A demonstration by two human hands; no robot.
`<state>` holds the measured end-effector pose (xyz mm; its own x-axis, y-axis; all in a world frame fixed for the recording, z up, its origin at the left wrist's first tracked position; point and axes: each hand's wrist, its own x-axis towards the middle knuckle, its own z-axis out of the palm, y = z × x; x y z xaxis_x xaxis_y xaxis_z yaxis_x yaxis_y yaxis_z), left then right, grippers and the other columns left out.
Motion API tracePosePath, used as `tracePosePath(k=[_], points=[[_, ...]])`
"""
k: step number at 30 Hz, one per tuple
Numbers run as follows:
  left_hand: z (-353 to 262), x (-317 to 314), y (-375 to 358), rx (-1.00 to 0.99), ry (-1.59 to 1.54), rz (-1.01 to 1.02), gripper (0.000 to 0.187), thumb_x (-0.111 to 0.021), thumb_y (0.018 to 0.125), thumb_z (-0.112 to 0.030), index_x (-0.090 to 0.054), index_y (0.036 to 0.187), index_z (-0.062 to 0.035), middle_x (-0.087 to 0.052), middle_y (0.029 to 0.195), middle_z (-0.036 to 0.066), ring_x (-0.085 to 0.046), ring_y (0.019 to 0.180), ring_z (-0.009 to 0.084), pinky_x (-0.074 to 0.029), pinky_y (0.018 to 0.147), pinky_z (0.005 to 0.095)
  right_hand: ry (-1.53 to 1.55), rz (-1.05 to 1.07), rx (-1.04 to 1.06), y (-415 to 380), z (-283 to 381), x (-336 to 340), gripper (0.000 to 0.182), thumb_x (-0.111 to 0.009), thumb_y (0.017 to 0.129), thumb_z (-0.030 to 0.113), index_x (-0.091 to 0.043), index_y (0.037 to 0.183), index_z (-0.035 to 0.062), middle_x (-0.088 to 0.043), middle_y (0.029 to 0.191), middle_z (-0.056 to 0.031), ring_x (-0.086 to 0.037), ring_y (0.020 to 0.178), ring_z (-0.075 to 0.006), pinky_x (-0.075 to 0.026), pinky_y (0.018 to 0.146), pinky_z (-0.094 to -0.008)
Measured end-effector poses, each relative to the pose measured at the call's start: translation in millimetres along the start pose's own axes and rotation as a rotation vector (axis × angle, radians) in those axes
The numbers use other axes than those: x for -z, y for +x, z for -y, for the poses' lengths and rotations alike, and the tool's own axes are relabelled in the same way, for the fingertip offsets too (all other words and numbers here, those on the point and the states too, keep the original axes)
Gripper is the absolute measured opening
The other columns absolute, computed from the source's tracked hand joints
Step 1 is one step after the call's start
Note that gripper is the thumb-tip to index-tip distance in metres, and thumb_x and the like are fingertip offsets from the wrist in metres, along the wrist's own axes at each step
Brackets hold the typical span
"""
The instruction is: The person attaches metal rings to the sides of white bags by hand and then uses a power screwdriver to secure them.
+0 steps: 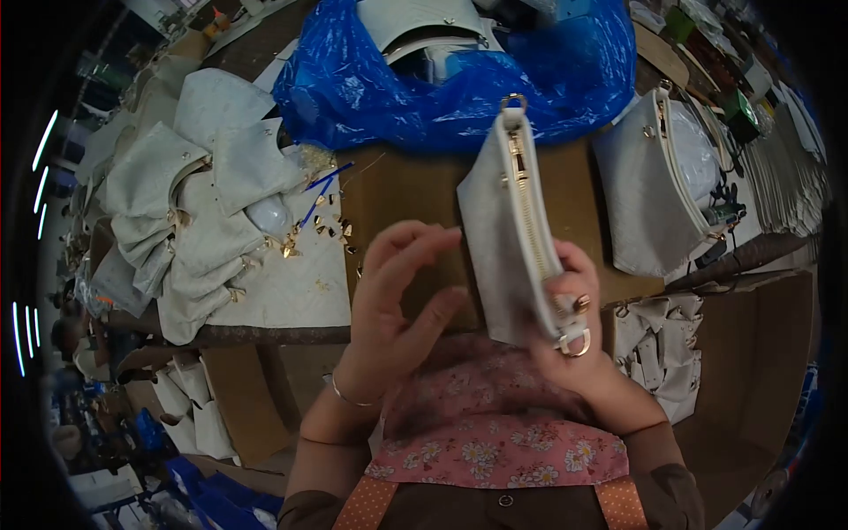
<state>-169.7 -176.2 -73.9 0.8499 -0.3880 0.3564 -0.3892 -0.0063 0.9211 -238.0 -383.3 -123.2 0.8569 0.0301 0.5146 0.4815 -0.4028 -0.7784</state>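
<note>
A white handbag (496, 238) stands on edge in front of me, its gold zipper (527, 199) facing up and metal rings at both ends. My right hand (574, 322) is wrapped round the near end, close by the D-ring (576, 343). My left hand (402, 296) is just left of the bag, fingers apart and curved toward it, holding nothing. A second white handbag (632, 194) stands to the right with clear plastic stuffing in its opening.
White bag pieces (190, 203) are heaped at left, near small gold fittings (331, 228) and blue sticks (320, 196). A blue plastic bag (380, 106) with white handbags lies at the back. Cardboard boxes (751, 371) with white parts flank me below the table.
</note>
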Motion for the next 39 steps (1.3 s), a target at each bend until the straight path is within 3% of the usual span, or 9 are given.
tracePosePath(k=[8,10,13,23,25,32,34,36,39], points=[[70,194,74,-0.123,1.113,-0.583,0.05,-0.069,0.077,-0.024,-0.053,0.121,-0.0079,-0.053,0.11,0.013,-0.049,0.104,0.0284,-0.042,0.087,0.0376,-0.2,-0.233,-0.003,16,-48,51,0.05,-0.046,0.076,-0.008,-0.039,0.125,-0.002,-0.042,0.131,-0.0192,-0.043,0.119,-0.029,-0.03,0.101,-0.0369],[98,243,82,0.109,1.329,-0.784,0.06,-0.067,0.077,-0.034,-0.049,0.126,-0.0064,-0.052,0.118,0.019,-0.047,0.112,0.034,-0.04,0.092,0.0412,-0.201,-0.213,-0.038,19,-41,52,0.057,-0.05,0.076,-0.009,-0.035,0.131,-0.0016,-0.041,0.134,-0.0196,-0.043,0.121,-0.0311,-0.03,0.102,-0.038],[133,285,83,0.571,1.227,-0.707,0.063,-0.062,0.079,-0.038,-0.046,0.13,-0.0037,-0.051,0.123,0.022,-0.049,0.115,0.036,-0.039,0.095,0.04,-0.213,-0.232,-0.112,21,-26,49,0.065,-0.057,0.076,-0.005,-0.03,0.134,-0.003,-0.038,0.135,-0.0199,-0.041,0.123,-0.0312,-0.029,0.103,-0.0387],[106,236,57,0.157,0.629,-0.995,0.048,-0.048,0.088,-0.022,-0.043,0.132,-0.0028,-0.058,0.117,0.017,-0.057,0.105,0.0266,-0.043,0.092,0.0339,-0.098,-0.32,0.407,-15,14,53,0.072,-0.067,0.074,0.018,-0.028,0.133,0.0003,-0.04,0.128,-0.0203,-0.038,0.123,-0.0367,-0.028,0.104,-0.0464],[74,201,43,0.058,0.029,-1.159,0.047,-0.045,0.091,-0.019,-0.04,0.134,-0.0035,-0.051,0.124,0.013,-0.053,0.108,0.022,-0.044,0.091,0.0324,-0.082,-0.232,0.444,-14,15,47,0.074,-0.069,0.071,0.018,-0.03,0.13,-0.0013,-0.043,0.123,-0.0212,-0.041,0.119,-0.0384,-0.033,0.099,-0.0463],[60,45,-23,-0.016,-0.516,-0.874,0.047,-0.037,0.095,-0.019,-0.028,0.138,-0.0027,-0.036,0.136,0.013,-0.043,0.12,0.0249,-0.042,0.096,0.0391,0.069,-0.047,0.206,35,42,-18,0.061,-0.072,0.068,0.01,-0.044,0.121,-0.0037,-0.047,0.121,-0.0234,-0.046,0.114,-0.0378,-0.039,0.095,-0.043],[34,-9,-37,0.22,-0.71,-0.695,0.048,-0.04,0.094,-0.014,-0.025,0.138,-0.0015,-0.037,0.134,0.015,-0.045,0.119,0.025,-0.042,0.096,0.0387,0.048,-0.03,0.218,46,41,-25,0.063,-0.072,0.067,0.008,-0.043,0.123,-0.0042,-0.047,0.122,-0.0232,-0.046,0.114,-0.0384,-0.038,0.095,-0.0432],[52,-33,-57,0.096,0.266,-0.277,0.052,-0.045,0.092,-0.008,-0.024,0.138,-0.0023,-0.041,0.13,0.017,-0.049,0.115,0.0258,-0.043,0.094,0.0374,-0.017,0.121,0.271,50,30,-30,0.07,-0.07,0.071,0.011,-0.035,0.13,-0.004,-0.043,0.128,-0.0217,-0.042,0.118,-0.0373,-0.034,0.099,-0.0439],[72,-33,-60,0.326,-0.206,-0.067,0.055,-0.05,0.089,-0.004,-0.026,0.138,-0.0036,-0.044,0.126,0.018,-0.051,0.11,0.0258,-0.045,0.089,0.0348,-0.026,0.264,0.166,46,28,-17,0.063,-0.068,0.072,0.012,-0.041,0.127,-0.0038,-0.047,0.126,-0.0199,-0.042,0.119,-0.0359,-0.034,0.1,-0.0424]])
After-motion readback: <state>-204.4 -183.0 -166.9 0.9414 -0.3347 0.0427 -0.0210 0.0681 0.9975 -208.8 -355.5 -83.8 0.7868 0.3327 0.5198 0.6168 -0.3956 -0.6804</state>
